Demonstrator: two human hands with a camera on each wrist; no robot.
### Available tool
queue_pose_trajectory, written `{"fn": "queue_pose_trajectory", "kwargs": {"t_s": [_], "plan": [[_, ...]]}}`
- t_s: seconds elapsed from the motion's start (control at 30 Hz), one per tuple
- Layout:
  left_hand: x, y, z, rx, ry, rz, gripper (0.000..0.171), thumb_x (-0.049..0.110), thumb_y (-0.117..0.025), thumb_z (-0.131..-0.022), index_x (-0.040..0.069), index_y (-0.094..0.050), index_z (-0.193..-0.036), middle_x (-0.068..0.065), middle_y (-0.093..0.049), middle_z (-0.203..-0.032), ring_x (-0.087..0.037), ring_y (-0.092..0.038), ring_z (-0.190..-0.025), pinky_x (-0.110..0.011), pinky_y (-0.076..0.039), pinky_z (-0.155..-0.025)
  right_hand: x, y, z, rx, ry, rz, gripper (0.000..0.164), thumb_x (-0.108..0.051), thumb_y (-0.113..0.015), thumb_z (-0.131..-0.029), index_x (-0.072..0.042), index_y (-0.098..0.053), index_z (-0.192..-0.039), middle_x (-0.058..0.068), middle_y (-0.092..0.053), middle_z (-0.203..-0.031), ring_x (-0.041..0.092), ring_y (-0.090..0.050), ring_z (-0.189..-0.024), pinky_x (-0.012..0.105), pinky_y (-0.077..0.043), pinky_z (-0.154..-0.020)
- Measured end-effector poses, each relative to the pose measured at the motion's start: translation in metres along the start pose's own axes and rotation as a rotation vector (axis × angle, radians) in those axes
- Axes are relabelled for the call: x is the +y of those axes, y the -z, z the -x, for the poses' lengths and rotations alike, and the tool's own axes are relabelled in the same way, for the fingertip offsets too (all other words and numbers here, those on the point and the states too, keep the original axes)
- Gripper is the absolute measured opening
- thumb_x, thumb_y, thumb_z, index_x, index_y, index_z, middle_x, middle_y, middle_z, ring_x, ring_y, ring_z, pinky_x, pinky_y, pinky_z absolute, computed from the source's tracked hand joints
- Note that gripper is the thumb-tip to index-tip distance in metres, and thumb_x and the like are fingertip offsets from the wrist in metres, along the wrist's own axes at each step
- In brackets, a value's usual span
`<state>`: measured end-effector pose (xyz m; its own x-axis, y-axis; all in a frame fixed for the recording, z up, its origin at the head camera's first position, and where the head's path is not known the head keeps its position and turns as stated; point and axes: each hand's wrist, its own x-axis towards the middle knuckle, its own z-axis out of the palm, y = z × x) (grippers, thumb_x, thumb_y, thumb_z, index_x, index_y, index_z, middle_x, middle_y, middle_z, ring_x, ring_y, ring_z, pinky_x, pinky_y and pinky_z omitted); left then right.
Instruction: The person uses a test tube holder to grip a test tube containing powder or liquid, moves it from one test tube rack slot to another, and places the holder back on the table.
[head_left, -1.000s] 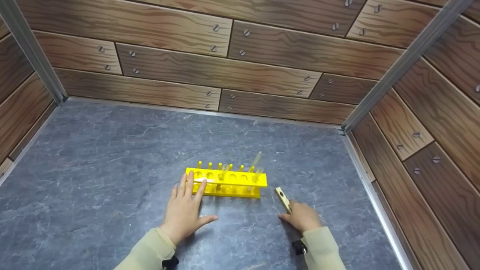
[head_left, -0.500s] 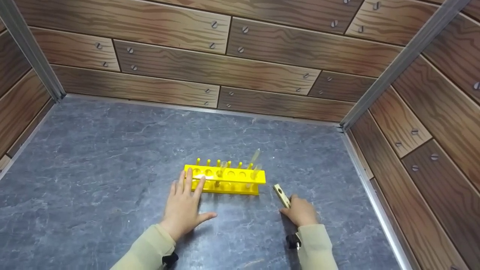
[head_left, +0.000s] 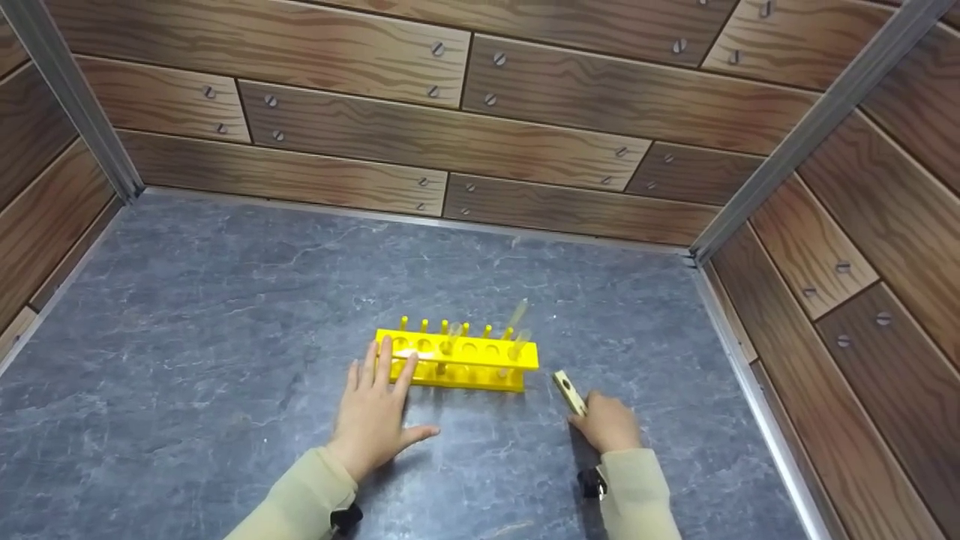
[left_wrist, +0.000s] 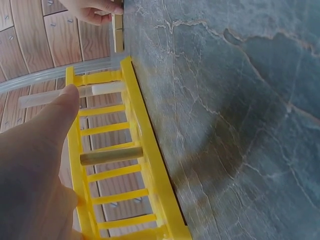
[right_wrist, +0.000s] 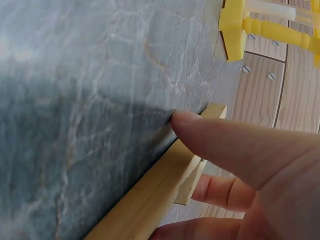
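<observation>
In the head view a yellow test tube rack (head_left: pixel 469 358) stands on the table. My left hand (head_left: pixel 369 424) lies with straight, spread fingers on the rack's left end, thumb pointing out to the right. A clear test tube with white contents (left_wrist: pixel 107 88) sits toward the rack's right end; another with brownish contents (left_wrist: pixel 111 155) stands nearer its middle. Over a back right peg is a further clear tube (head_left: pixel 517 311). Right of the rack, my right hand (head_left: pixel 611 426) grips a wooden test tube holder (right_wrist: pixel 155 187) lying low over the table, thumb on one side and fingers on the other.
A row of yellow pegs (head_left: pixel 424 325) rises along the rack's back edge. The grey marbled table (head_left: pixel 247 300) is bounded by wood-patterned walls (head_left: pixel 360 157) at the back and both sides, with metal strips at the corners.
My right hand has shifted slightly, its thumb drawing in toward the test tube holder. My left hand and the rack hold still; the head view sways a little.
</observation>
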<state>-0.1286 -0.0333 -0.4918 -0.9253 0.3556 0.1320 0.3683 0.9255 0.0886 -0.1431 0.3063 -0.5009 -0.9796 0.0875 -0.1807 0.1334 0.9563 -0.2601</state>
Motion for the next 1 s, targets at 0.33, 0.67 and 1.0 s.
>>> {"fn": "queue_pose_trajectory", "kwargs": {"t_s": [0.33, 0.67, 1.0], "plan": [[0.0042, -0.0013, 0.0023, -0.025, -0.027, -0.027, 0.104, 0.081, -0.043, -0.073, 0.012, -0.025, -0.149, -0.028, -0.013, -0.150, -0.044, -0.014, -0.136, -0.058, -0.022, -0.105, 0.0068, -0.0049, 0.0105, 0.003, -0.013, -0.022, 0.024, -0.019, -0.069, -0.083, -0.001, -0.054, -0.079, 0.006, -0.051, -0.064, 0.021, -0.049, -0.055, 0.037, -0.042, -0.050], [-0.0015, -0.0001, 0.0002, 0.003, -0.015, -0.034, 0.104, 0.079, -0.046, -0.073, 0.011, -0.025, -0.148, -0.028, -0.016, -0.149, -0.043, -0.014, -0.137, -0.057, -0.024, -0.105, 0.0087, -0.0029, 0.0072, 0.017, 0.007, -0.019, 0.023, -0.020, -0.069, -0.084, -0.002, -0.056, -0.076, 0.005, -0.052, -0.062, 0.019, -0.047, -0.053, 0.036, -0.040, -0.049], [-0.0015, -0.0005, 0.0016, 0.014, -0.013, -0.010, 0.104, 0.078, -0.049, -0.072, 0.010, -0.028, -0.147, -0.029, -0.016, -0.149, -0.044, -0.014, -0.136, -0.057, -0.024, -0.105, 0.0088, -0.0032, 0.0096, 0.032, 0.022, 0.020, 0.028, -0.023, -0.069, -0.083, -0.006, -0.053, -0.068, 0.004, -0.049, -0.059, 0.020, -0.045, -0.052, 0.037, -0.038, -0.048]]}}
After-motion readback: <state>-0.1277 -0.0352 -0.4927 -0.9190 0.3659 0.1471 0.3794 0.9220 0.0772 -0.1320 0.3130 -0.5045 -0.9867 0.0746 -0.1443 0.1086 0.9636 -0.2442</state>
